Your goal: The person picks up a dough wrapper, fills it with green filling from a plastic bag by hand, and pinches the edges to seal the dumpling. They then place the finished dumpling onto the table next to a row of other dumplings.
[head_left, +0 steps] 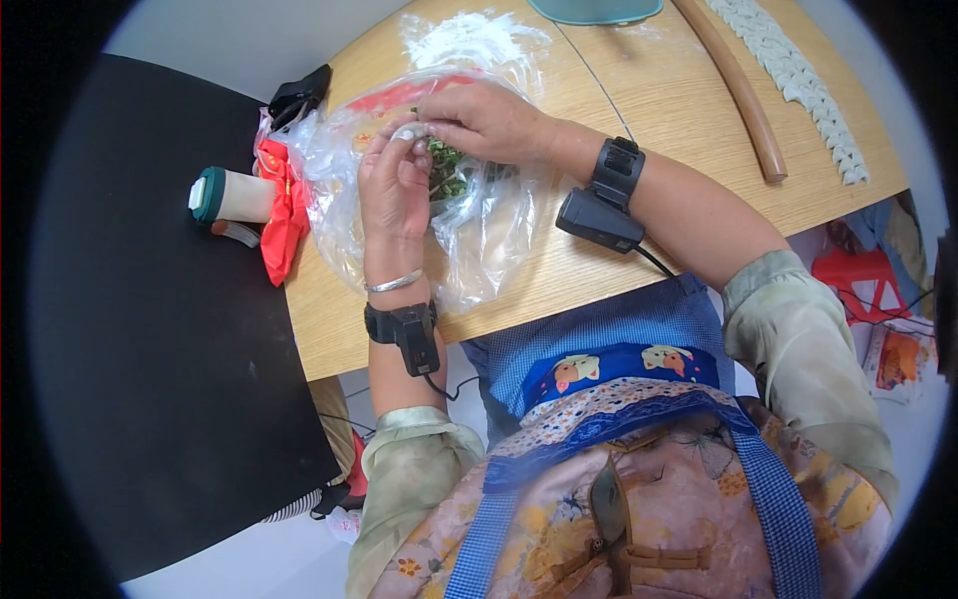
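Over a clear plastic bag (489, 262), my left hand (395, 195) pinches a small white dough dumpling (407, 132) between thumb and fingers. My right hand (489, 122) meets it from the right, its fingertips closed on the same dumpling; part of the dough is hidden by the fingers. Chopped green filling (449, 172) shows in the bag just below my right hand. Both wrists wear black strapped devices.
White flour (474, 45) is spread at the back of the wooden table (639, 85). A wooden rolling pin (738, 95) and rows of folded white dumplings (798, 85) lie at the right. A teal container (597, 8) stands at the back; a green-and-cream cup (239, 197) is at the left.
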`<state>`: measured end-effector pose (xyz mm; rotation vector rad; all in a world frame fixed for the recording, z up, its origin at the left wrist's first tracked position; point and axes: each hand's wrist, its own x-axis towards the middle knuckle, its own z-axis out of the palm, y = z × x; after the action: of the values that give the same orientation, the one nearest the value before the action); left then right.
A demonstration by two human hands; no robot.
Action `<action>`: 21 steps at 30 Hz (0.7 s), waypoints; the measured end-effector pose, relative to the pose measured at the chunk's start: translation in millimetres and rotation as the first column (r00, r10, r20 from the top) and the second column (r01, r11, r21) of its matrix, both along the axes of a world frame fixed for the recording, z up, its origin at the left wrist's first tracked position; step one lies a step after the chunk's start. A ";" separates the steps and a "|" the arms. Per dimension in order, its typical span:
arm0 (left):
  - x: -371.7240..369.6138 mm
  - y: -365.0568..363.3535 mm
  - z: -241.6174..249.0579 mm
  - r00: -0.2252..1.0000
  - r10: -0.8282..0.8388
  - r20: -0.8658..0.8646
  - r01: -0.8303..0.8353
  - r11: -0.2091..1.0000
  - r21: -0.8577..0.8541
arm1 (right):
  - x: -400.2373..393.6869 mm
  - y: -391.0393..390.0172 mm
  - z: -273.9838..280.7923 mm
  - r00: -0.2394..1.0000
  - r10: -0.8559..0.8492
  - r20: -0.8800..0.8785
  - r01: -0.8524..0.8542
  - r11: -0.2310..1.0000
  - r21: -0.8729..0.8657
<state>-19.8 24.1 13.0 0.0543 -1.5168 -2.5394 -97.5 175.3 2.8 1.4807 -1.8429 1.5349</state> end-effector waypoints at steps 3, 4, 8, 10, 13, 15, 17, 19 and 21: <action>0.3 -0.8 -1.7 1.000 0.022 -0.010 -0.022 1.000 -0.004 | 0.0 1.5 1.6 1.000 -0.014 -0.002 0.014 0.999 0.048; 0.4 0.2 -1.1 1.000 0.022 -0.010 -0.023 1.000 -0.004 | -0.2 1.9 1.7 1.000 -0.014 -0.003 0.014 0.999 0.048; 1.6 5.4 1.9 0.996 0.090 -0.018 -0.091 0.995 -0.035 | 0.2 5.9 3.9 0.998 -0.061 -0.021 0.063 0.985 0.160; 1.9 5.8 2.7 0.995 0.093 -0.023 -0.094 0.994 -0.046 | 0.2 6.4 4.3 0.997 -0.071 -0.017 0.073 0.974 0.216; 1.2 4.1 0.8 0.995 0.097 -0.024 -0.098 0.994 -0.044 | -0.2 3.9 1.1 0.996 -0.083 -0.029 0.087 0.978 0.189; 0.6 3.6 -0.3 0.995 0.094 -0.032 -0.096 0.994 -0.055 | -1.5 1.7 -1.6 0.994 -0.081 -0.077 0.087 0.993 0.081; 0.8 4.9 0.2 0.994 0.103 -0.034 -0.105 0.993 -0.059 | -1.1 1.5 -0.6 0.994 -0.076 -0.073 0.081 0.994 0.073; 1.4 6.7 1.0 0.993 0.113 -0.035 -0.115 0.991 -0.063 | -1.5 1.4 -0.5 0.995 -0.071 -0.070 0.075 0.995 0.063; 2.5 8.6 2.4 0.989 0.143 -0.038 -0.146 0.985 -0.092 | -3.2 1.3 -1.1 0.988 -0.135 -0.075 0.145 0.980 0.136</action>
<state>-17.3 32.7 15.4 0.1076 -1.5586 -2.3432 -100.7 176.6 1.6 1.4089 -2.0067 1.2994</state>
